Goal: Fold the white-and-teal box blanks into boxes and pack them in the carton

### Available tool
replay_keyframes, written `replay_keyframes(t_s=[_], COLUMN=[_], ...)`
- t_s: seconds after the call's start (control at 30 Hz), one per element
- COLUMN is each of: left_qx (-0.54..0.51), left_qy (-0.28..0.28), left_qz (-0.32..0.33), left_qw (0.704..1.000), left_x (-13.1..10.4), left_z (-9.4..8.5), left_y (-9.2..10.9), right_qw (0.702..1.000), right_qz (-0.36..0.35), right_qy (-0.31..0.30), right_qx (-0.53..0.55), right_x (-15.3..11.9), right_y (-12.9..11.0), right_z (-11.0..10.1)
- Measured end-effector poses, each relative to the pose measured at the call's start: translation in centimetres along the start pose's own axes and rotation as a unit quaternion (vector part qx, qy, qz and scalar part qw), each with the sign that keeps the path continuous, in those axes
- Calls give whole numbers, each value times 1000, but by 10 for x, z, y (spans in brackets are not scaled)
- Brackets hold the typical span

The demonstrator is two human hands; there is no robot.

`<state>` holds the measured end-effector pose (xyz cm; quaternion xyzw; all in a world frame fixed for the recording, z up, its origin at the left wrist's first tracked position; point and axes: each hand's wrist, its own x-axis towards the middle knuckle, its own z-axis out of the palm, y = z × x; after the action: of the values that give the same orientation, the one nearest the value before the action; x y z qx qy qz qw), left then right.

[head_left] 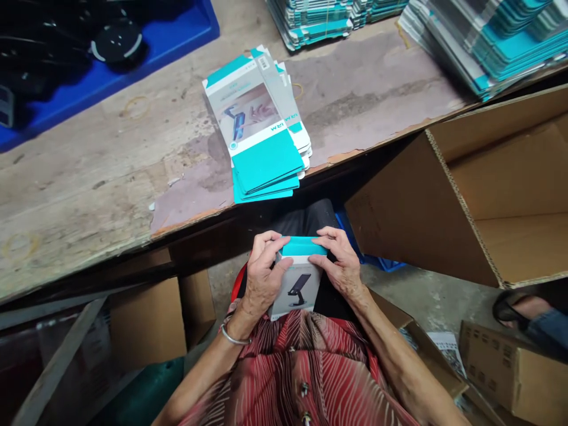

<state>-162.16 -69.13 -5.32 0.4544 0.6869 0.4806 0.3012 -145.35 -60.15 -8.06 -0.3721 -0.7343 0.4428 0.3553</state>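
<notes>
A small white and teal product box (298, 285), printed with a phone stand, stands on my lap against the patterned shirt. My left hand (265, 263) grips its left upper edge, thumb on the front and fingers at the teal top. My right hand (339, 260) holds the opposite upper edge in the same way. The teal end flap lies between both hands. Ahead on the workbench, a small pile of flattened printed cartons (266, 157) fans out over the front edge. The box's underside is hidden.
A blue tray (177, 41) with black parts sits at the upper left of the wooden bench (110, 171). Stacks of flat teal cartons (317, 23) line the back. A large open cardboard box (399, 201) stands at right; a person's foot (523, 310) shows beyond it.
</notes>
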Motion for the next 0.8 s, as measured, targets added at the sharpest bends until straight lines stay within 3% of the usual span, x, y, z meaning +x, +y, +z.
replay_keyframes(t_s=[0.1, 0.2, 0.37, 0.43, 0.63, 0.8], left_qx=[-26, -26, -17, -29, -75, -204], left_qy=[-23, -7, 95, 97, 74, 115], left_qz=[-51, -81, -117, -134, -169, -177], left_qw=[998, 996, 988, 986, 980, 956], left_x=[0, 1, 6, 7, 3, -1], left_z=[-2, 0, 5, 3, -4, 0], left_y=[-1, 5, 21, 25, 22, 23], right_qw=[998, 983, 869, 850, 830, 788], right_qz=[53, 150, 363, 386, 409, 428], right_qy=[5, 44, 156, 183, 230, 251], right_qx=[28, 95, 298, 309, 301, 364], right_x=[0, -1, -1, -1, -4, -2], right_y=[-1, -10, -34, -42, -58, -68], right_z=[5, 15, 36, 40, 38, 37])
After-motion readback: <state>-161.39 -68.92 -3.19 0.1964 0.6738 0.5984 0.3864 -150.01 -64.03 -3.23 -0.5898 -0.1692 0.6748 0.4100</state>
